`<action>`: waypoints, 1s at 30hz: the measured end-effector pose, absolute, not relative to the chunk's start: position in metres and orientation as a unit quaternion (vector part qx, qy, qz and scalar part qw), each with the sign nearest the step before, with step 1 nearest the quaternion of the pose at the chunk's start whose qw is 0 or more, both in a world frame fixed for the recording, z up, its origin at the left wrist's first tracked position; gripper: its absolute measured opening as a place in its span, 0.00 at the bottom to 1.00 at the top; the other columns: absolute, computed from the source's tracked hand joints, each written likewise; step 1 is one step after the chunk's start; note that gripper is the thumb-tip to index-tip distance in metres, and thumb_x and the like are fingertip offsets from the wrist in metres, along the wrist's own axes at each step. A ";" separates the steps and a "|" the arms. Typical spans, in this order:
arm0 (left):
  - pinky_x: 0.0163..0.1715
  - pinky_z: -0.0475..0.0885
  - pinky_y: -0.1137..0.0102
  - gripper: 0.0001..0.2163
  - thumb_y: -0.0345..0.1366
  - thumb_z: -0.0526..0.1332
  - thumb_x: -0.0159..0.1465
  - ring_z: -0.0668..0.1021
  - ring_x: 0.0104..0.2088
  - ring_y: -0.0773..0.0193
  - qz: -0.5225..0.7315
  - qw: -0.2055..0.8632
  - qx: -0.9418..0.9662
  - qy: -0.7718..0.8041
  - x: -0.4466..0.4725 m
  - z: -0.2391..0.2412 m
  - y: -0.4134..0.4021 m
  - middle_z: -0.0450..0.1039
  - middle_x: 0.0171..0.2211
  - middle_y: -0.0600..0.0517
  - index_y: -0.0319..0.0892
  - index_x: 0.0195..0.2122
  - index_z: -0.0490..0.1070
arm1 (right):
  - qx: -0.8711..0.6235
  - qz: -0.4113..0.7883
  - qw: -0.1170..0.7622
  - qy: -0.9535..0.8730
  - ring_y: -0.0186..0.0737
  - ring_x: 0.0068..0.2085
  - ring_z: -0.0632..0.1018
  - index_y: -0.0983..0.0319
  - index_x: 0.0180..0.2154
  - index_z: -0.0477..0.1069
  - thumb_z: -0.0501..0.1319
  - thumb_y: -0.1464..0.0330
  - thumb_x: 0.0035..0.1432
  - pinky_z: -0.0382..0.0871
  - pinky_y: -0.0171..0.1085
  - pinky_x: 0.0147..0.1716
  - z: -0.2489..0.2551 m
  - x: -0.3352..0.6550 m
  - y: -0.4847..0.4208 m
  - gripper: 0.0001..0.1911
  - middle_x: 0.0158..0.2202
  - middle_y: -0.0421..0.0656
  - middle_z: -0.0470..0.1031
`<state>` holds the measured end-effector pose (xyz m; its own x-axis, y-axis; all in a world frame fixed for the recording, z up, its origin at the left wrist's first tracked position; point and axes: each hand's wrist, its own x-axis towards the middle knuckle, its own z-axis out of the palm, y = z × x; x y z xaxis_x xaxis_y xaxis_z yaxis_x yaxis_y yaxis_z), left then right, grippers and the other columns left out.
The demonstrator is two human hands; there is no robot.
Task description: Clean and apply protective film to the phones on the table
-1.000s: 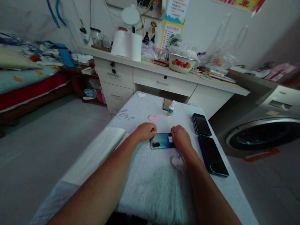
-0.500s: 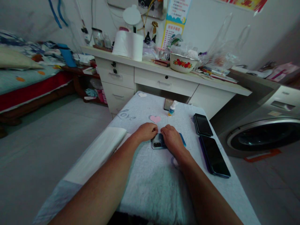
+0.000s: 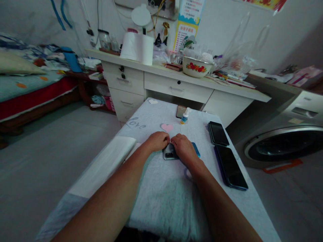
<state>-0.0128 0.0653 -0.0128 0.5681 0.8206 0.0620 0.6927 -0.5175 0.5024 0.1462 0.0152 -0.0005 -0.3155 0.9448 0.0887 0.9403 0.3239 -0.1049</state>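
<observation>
A phone [image 3: 171,155] lies back up on the cloth-covered table, its dark camera block at the left end and a blue part showing at the right end. My left hand [image 3: 158,140] is closed at the phone's far left corner, with its fingertips curled in and partly hidden. Across the middle of the phone lies my right hand [image 3: 183,146], fingers bent over the far edge and close to the left fingertips. Whether a clear case is between the fingers, I cannot tell.
To the right lie two dark devices, a smaller one [image 3: 219,133] and a larger one [image 3: 230,167]. A small spray bottle [image 3: 185,116] stands near another phone [image 3: 180,111] at the back. White paper [image 3: 106,164] covers the left edge. Beyond are a desk [image 3: 166,84] and a washing machine [image 3: 290,127].
My right hand has shifted slightly left, its fingertips nearer to my left hand. The phone has stayed in about the same place.
</observation>
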 end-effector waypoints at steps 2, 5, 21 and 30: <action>0.31 0.64 0.73 0.08 0.30 0.56 0.58 0.74 0.31 0.65 0.150 0.225 0.856 0.441 -0.013 -0.013 0.065 0.76 0.30 0.51 0.39 0.32 0.76 | -0.590 0.015 0.061 -0.805 0.39 0.43 0.69 0.61 0.41 0.73 0.48 0.69 0.67 0.59 0.33 0.41 0.000 0.150 0.015 0.14 0.40 0.46 0.70; 0.30 0.63 0.74 0.08 0.32 0.56 0.58 0.73 0.30 0.66 0.156 0.232 0.854 0.438 -0.013 -0.014 0.066 0.76 0.30 0.51 0.39 0.32 0.75 | -0.607 0.018 0.057 -0.792 0.39 0.43 0.69 0.61 0.41 0.73 0.49 0.70 0.66 0.59 0.33 0.42 0.001 0.157 0.015 0.14 0.40 0.46 0.70; 0.29 0.63 0.74 0.08 0.31 0.56 0.57 0.73 0.29 0.66 0.153 0.249 0.843 0.451 -0.013 -0.014 0.064 0.75 0.29 0.51 0.39 0.31 0.74 | -0.691 0.046 0.079 -0.717 0.37 0.41 0.72 0.64 0.40 0.76 0.51 0.70 0.64 0.58 0.32 0.42 0.007 0.210 0.016 0.14 0.39 0.47 0.72; 0.28 0.62 0.74 0.08 0.31 0.56 0.56 0.73 0.29 0.67 0.145 0.250 0.837 0.465 -0.011 -0.013 0.063 0.76 0.29 0.51 0.39 0.30 0.75 | -0.710 0.036 0.077 -0.699 0.37 0.41 0.74 0.64 0.40 0.76 0.52 0.70 0.64 0.59 0.32 0.40 0.005 0.223 0.016 0.14 0.40 0.47 0.75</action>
